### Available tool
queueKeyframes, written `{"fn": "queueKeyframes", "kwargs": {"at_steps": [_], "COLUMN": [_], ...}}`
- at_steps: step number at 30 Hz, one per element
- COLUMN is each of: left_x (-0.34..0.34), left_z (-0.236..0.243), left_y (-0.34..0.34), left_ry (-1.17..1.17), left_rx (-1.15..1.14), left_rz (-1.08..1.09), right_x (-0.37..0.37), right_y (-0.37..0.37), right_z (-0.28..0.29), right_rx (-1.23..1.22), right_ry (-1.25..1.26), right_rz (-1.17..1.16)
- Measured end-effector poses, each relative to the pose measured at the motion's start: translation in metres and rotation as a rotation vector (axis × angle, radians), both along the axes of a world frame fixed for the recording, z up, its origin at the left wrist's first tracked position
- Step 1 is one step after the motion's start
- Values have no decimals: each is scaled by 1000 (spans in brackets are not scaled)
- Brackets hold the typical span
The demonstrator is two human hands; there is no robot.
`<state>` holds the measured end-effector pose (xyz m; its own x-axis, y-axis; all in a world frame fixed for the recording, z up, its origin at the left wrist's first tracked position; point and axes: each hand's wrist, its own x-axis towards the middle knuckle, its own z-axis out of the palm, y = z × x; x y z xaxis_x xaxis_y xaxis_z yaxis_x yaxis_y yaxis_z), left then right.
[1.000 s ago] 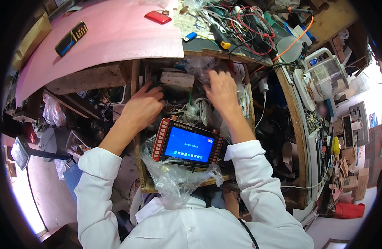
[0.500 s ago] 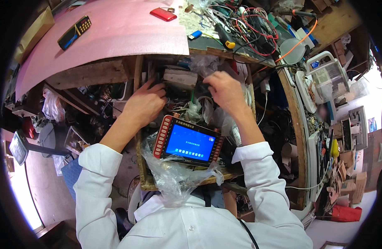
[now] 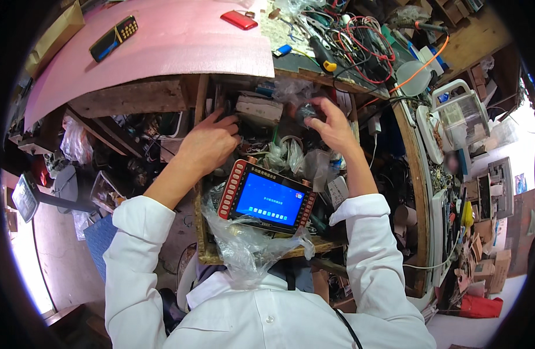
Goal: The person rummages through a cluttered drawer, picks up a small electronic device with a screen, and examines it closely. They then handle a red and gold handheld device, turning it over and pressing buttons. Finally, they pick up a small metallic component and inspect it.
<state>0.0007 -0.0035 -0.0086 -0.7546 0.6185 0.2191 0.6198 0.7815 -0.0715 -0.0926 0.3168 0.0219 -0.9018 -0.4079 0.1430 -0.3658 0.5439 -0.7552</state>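
Observation:
An open wooden drawer [image 3: 204,250] under the bench is crammed with parts, wires and plastic bags. My left hand [image 3: 206,145] lies palm down in its left rear corner, fingertips dug into the clutter beside a white box [image 3: 259,110]. My right hand [image 3: 332,125] is raised over the drawer's rear right, thumb and fingers pinched on a small dark round part [image 3: 306,110]. A small red-framed device with a lit blue screen [image 3: 267,200] rests across the drawer's front on a crumpled clear plastic bag [image 3: 244,244], close to my chest.
A pink foam sheet [image 3: 163,46] covers the benchtop, with a black and yellow handset [image 3: 113,38] and a red case [image 3: 239,20] on it. Tangled red wires and tools [image 3: 360,46] lie at the back right. Shelves of clutter run down the right side.
My right hand has moved toward the drawer's back and come up pinching the dark round part. My left hand has edged farther into the rear left corner. The blue-screen device stays put.

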Motion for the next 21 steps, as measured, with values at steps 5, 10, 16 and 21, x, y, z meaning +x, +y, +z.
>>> {"fn": "queueKeyframes", "kwargs": {"at_steps": [5, 10, 16, 21], "left_x": [1, 0, 0, 0], "left_z": [2, -1, -1, 1], "left_y": [1, 0, -1, 0], "left_ry": [3, 21, 20, 51], "left_rx": [-11, 10, 22, 11], "left_rz": [4, -4, -11, -12], "right_x": [-2, 2, 8, 4], "right_y": [1, -1, -6, -6], "right_z": [11, 19, 22, 19], "right_rx": [-416, -569, -576, -530], "right_ry": [-267, -446, -429, -267], "right_rz": [45, 64, 56, -30]}}
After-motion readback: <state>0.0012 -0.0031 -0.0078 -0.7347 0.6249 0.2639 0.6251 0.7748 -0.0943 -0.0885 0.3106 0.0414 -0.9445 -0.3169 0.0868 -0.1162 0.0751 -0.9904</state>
